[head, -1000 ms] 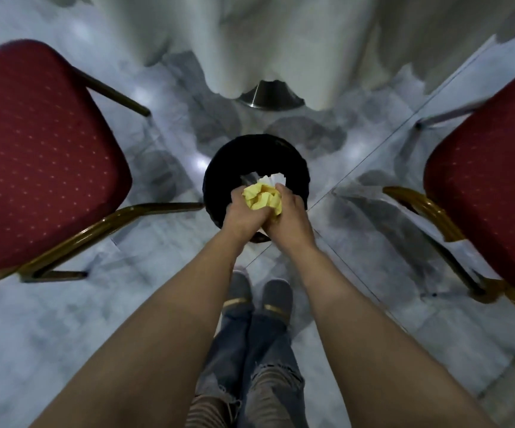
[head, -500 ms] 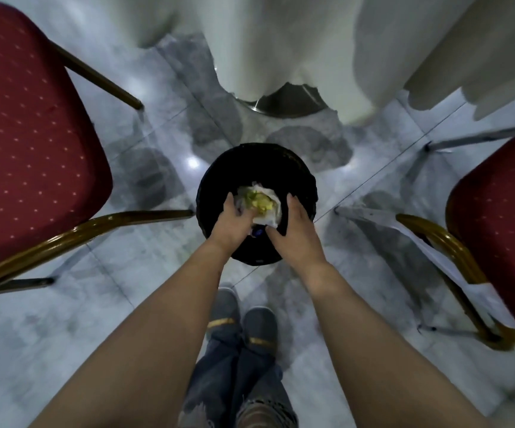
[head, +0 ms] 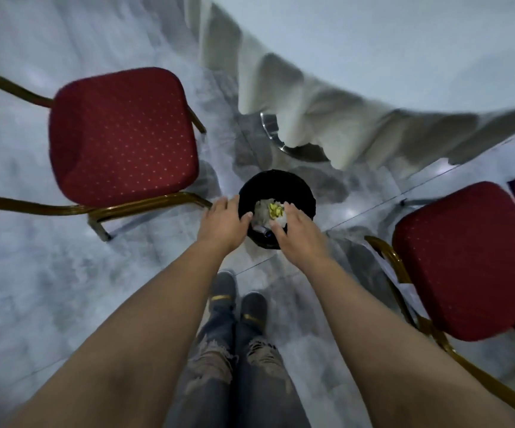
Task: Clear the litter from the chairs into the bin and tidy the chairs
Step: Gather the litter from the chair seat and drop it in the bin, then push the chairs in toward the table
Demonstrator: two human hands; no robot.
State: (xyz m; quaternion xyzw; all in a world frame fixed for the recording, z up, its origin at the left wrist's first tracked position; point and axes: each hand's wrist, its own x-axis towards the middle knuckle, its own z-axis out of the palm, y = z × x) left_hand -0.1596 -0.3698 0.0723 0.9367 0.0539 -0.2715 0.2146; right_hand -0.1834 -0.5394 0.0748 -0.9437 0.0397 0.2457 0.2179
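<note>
Nearest the camera, two bare forearms reach forward and down over a pair of ripped blue jeans (head: 234, 372) and grey shoes with gold bands (head: 240, 301) standing on the grey marble floor (head: 49, 288). The left hand (head: 223, 225) hangs with fingers loosely spread and nothing in it, its fingertips at the left rim of the round black waste bin (head: 276, 183). The right hand (head: 299, 231) is likewise spread and holding nothing, palm down over the bin's near right rim. The two hands are apart, with the bin's mouth between them.

In that gap, inside the bin, lies the crumpled yellow paper (head: 275, 210) on top of a wad of white paper (head: 263, 213); it sits just ahead of the right fingertips and free of both hands.

To the left of the bin stands a red-cushioned chair with a gold metal frame (head: 123, 134), its seat bare. To the right is a second red-cushioned gold-framed chair (head: 472, 257), with a sheet of white paper (head: 404, 282) showing below its near edge.

Beyond the bin, a white draped tablecloth (head: 358, 88) hangs over a table with a shiny round metal base (head: 280, 140).
</note>
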